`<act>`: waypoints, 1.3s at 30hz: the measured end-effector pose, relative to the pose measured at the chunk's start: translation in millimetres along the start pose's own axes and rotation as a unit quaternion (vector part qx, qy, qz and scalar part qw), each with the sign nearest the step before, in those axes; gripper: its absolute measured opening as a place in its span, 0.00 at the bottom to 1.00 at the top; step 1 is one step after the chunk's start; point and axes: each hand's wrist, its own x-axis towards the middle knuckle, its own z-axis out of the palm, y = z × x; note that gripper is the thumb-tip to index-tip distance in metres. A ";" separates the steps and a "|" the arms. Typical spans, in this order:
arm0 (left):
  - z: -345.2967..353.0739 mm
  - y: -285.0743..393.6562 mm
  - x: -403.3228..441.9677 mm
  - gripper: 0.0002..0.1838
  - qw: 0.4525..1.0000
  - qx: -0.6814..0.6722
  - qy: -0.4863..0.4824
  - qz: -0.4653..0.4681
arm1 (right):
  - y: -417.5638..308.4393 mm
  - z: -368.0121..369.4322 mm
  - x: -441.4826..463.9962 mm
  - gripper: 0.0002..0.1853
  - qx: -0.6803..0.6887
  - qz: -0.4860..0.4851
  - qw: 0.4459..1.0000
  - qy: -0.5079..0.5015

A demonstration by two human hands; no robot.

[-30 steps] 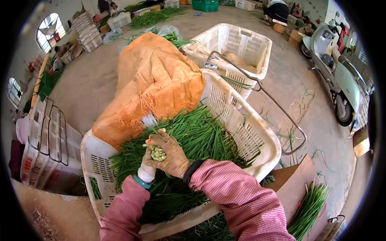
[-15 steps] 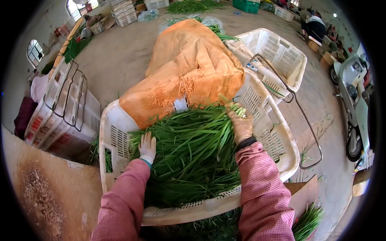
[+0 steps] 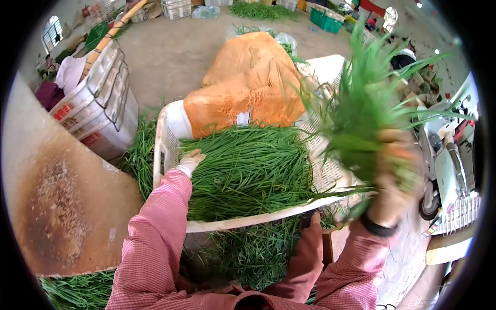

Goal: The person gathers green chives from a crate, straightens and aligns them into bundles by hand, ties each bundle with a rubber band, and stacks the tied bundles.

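A bunch of long green chives (image 3: pixel 356 103), blurred by motion, is raised at the right, above the crate's right side. My right hand (image 3: pixel 395 178) is closed round its pale lower end, the leaves fanning upward. My left hand (image 3: pixel 191 161), in a pale glove, rests at the left end of the chives (image 3: pixel 248 170) lying in a white plastic crate (image 3: pixel 248 222). Its fingers look stretched out over the leaves near the crate's left wall. An orange cloth (image 3: pixel 248 77) covers the crate's far side.
Stacked white crates (image 3: pixel 103 113) with metal handles stand at the left, beside a stained board (image 3: pixel 62 196). Loose greens (image 3: pixel 253 258) lie below the crate's near rim. A scooter (image 3: pixel 449 165) stands at the right. A green crate (image 3: pixel 325 19) is at the back.
My right hand has lifted the chive bunch from the crate, up and to the right. My left hand stays near the crate's left end. The view has shifted.
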 end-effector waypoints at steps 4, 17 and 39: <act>-15.4 101.7 -93.4 0.23 0.978 -0.161 -0.005 0.132 | 18.9 23.5 -22.0 0.13 -0.069 0.157 0.982 -0.074; 50.9 166.6 -302.8 0.61 0.813 0.043 0.084 0.575 | -92.9 162.5 -44.6 0.12 -0.088 0.073 0.962 -0.249; -23.9 117.7 -385.3 0.35 0.702 -0.623 0.029 0.344 | -113.0 266.7 -61.6 0.51 -0.364 0.087 0.731 -0.571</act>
